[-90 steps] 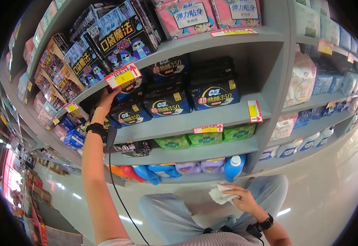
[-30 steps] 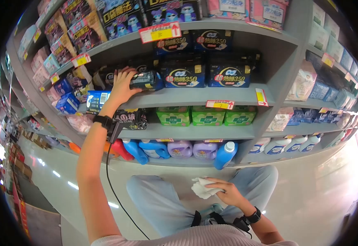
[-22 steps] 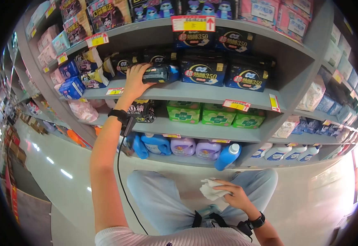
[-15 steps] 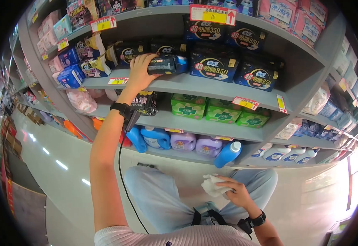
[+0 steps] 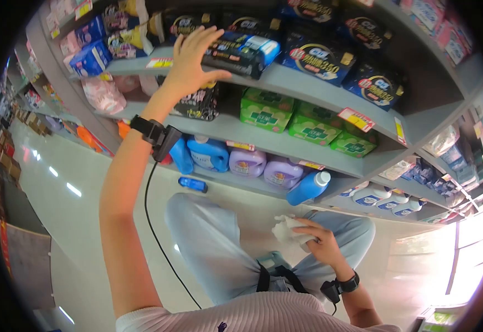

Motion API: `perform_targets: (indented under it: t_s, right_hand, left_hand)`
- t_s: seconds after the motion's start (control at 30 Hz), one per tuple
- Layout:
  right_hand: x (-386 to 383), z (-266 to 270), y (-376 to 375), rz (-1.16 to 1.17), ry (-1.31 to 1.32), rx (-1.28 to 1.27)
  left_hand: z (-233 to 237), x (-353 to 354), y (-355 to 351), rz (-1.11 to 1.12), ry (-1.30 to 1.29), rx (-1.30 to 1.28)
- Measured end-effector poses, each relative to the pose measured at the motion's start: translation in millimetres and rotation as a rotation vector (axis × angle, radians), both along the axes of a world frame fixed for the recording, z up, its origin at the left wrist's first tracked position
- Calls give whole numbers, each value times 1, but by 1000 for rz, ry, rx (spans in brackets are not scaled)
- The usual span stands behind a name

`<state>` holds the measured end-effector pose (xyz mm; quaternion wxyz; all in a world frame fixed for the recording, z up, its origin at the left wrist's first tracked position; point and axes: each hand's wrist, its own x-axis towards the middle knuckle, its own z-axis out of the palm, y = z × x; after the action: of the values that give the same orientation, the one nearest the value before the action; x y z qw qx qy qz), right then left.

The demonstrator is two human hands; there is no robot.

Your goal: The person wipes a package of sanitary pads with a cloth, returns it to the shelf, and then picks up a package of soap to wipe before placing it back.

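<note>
- And here it is, the grey shelving unit (image 5: 429, 77), filling most of our view, tier upon tier of packed goods!
- Below spreads the pale, shiny floor (image 5: 81, 238), streaked with reflected light.
- Our legs (image 5: 202, 232), in light blue jeans, stand bent, knees near the bottom tier.
- Down there we have two purple jugs (image 5: 247, 164) side by side, with a blue bottle (image 5: 308, 188) leaning to their right.
- One tier up, it's the green packs (image 5: 263, 113), a tidy row near the front.
- Above them, dark packs (image 5: 314, 61) stand upright along the middle shelf.
- Just left of those, here's our black-and-blue pack (image 5: 238, 55), lying at the front of that shelf, bright blue end towards the right!
- Our left hand (image 5: 200, 58) is right at its other end: fingers spread, thumb held wide. They overlap in view; whether they touch, we can't tell.
- Well apart, low over our lap, our right hand (image 5: 320, 243) has its fingers closed on a crumpled white cloth (image 5: 290, 229).
- Small blue object (image 5: 192, 184) on the floor, near our knee!
- And a yellow-and-red price label (image 5: 356, 119) on the middle shelf's edge.
</note>
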<state>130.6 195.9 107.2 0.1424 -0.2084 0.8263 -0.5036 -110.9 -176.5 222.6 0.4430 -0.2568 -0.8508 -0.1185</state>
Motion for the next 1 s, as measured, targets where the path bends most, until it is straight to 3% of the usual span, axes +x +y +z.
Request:
perform_targets:
  t_s: [0.13,0.27,0.33,0.37,0.43,0.5,0.57,0.63,0.7,0.73,0.9,0.97,1.0]
  right_hand:
    - [-22,-16,-10,36,-26,30]
    - [-62,-52,-26,89,-131,53]
    - [-86,-75,-41,87,-255,23]
    - [-100,-89,-49,107,-264,33]
    - [-126,-113,-67,142,-288,99]
    - [-146,-127,-92,173,-353,128]
    - [-165,-153,-114,160,-418,155]
    - [-177,-172,-136,152,-501,179]
    - [-187,-196,-152,225,-443,251]
    - [-191,-206,-160,236,-447,258]
    - [-199,-243,-183,250,-532,309]
    - [-201,-254,-183,251,-538,330]
    - [-202,-259,-183,247,-543,343]
  left_hand:
    - [-30,30,-39,-36,106,166]
    - [-96,61,-100,52,-25,358]
    - [-142,71,-132,243,-289,632]
    - [-170,73,-147,264,-292,642]
    - [-230,74,-173,96,-471,1111]
    - [-276,89,-189,275,-485,681]
    - [-353,89,-205,182,-748,759]
    - [-400,95,-203,295,-1080,604]
    - [-452,99,-195,212,-1248,566]
    - [-472,104,-186,247,-1214,503]
    - [-520,101,-147,281,-1250,284]
    - [-540,95,-138,213,-1128,53]
    - [-538,90,-134,215,-1230,2]
